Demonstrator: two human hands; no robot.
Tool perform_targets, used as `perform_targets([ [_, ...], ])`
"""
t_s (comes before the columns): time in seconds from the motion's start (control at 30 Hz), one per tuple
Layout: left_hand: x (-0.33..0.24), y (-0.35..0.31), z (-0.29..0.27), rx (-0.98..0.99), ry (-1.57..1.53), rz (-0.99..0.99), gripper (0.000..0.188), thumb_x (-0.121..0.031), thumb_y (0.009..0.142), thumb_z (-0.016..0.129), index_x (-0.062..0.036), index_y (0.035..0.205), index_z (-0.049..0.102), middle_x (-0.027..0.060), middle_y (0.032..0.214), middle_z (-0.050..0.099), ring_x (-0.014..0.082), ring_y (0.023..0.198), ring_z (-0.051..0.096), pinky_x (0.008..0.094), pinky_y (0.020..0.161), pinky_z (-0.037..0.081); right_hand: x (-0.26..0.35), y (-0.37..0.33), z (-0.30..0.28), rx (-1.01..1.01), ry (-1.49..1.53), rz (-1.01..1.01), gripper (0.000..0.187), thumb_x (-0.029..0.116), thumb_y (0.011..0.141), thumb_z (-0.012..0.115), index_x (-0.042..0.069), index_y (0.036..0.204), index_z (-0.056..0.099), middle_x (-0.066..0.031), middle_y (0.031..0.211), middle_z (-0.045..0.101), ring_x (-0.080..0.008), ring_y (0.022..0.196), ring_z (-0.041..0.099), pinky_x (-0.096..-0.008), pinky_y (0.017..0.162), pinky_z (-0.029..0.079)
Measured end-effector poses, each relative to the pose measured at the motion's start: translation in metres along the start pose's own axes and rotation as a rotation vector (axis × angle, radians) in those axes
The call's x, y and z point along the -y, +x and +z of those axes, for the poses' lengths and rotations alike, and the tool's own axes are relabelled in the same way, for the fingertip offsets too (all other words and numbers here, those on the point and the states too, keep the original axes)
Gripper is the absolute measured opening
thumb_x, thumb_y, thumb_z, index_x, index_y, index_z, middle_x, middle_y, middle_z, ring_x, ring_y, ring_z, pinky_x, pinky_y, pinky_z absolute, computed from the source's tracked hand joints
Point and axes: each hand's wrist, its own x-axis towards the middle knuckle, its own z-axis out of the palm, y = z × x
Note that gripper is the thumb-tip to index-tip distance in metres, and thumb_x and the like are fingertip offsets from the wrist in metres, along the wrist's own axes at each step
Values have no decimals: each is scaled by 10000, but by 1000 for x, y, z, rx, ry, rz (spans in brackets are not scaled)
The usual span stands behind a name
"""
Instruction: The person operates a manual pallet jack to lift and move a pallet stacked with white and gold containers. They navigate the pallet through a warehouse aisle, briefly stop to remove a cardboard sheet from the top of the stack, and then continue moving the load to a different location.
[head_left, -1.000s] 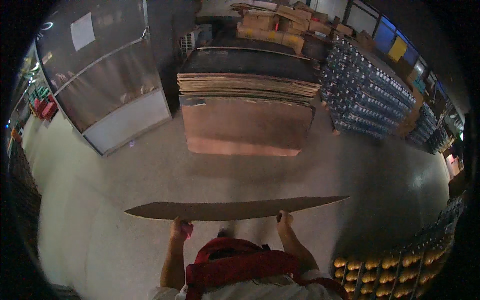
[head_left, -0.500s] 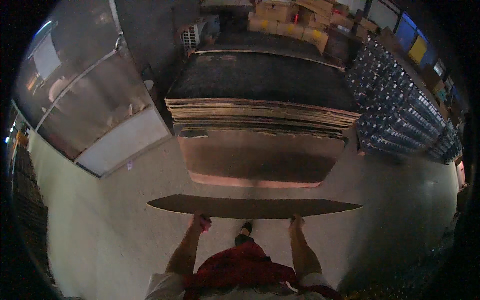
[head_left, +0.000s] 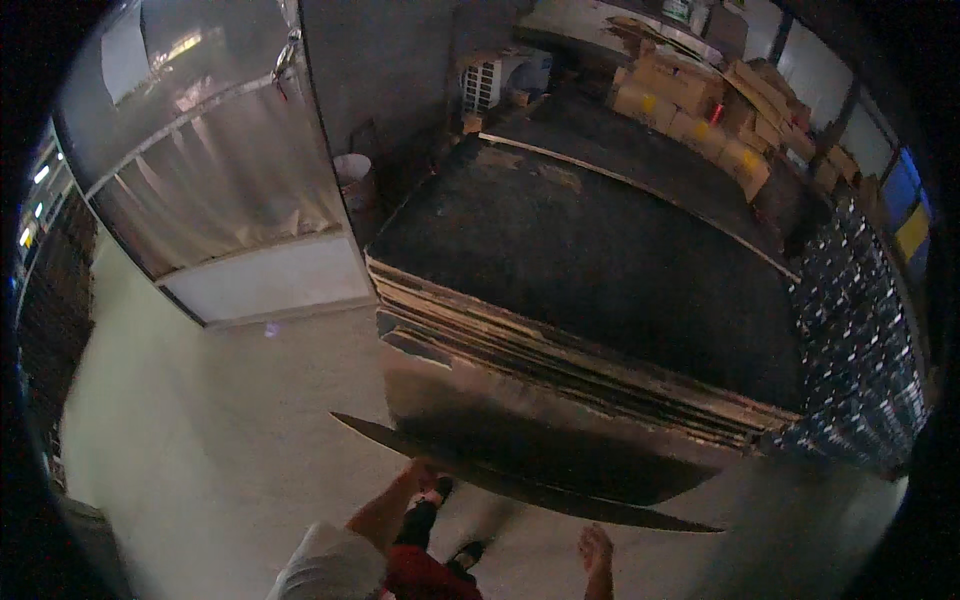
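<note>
My left hand grips the near edge of a thin dark board, toward its left end. The board hangs over the floor, its right end tilted nearer to me. My right hand is just below the board's near edge toward the right, apart from it, with loosely bent fingers and nothing visible in them. Just beyond the board stands a large stack of black-topped boards with rough, pale brown layered edges. A broad brown sheet stands against the stack's near side, its lower part in shadow.
A partition with a white lower panel stands at the left, with a pale bucket behind it. Cardboard boxes are piled beyond the stack. Dark piled goods with white spots stand to its right. Concrete floor lies around my feet.
My view has turned and come closer to the stack. The board has tilted, its right end dropping nearer to me. My right hand has come off its edge; the left still holds on.
</note>
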Motion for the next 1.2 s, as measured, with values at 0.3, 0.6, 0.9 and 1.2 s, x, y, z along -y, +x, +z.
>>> perform_targets([
  [0.3,-154,-49,99,180,-195,-208,459,-447,817,614,-25,996,593,94,819,587,220,650,567,417,589,501,33,-107,121,152,-588,-6,478,343,858,595,19,1203,529,-116,1092,607,-218,839,614,-367,717,507],
  [0.6,-415,-160,248,852,-186,-242,180,-238,867,544,-63,866,585,76,804,613,211,709,593,350,696,514,92,-160,226,198,-715,-122,471,349,862,588,23,1198,536,-123,1088,612,-219,855,617,-372,724,508],
  [0.9,-714,-87,213,246,-835,682,466,-442,865,549,-62,1131,505,118,1063,537,269,874,538,405,771,457,104,-195,235,160,-758,-205,464,354,865,581,28,1194,544,-129,1084,618,-221,871,621,-377,731,509],
  [1.2,-385,-56,-38,-269,-945,517,312,-174,862,452,-7,1121,498,144,1123,526,267,1034,480,368,913,384,40,-221,190,101,-744,-204,458,359,868,574,32,1189,552,-136,1080,623,-222,887,625,-382,738,510],
])
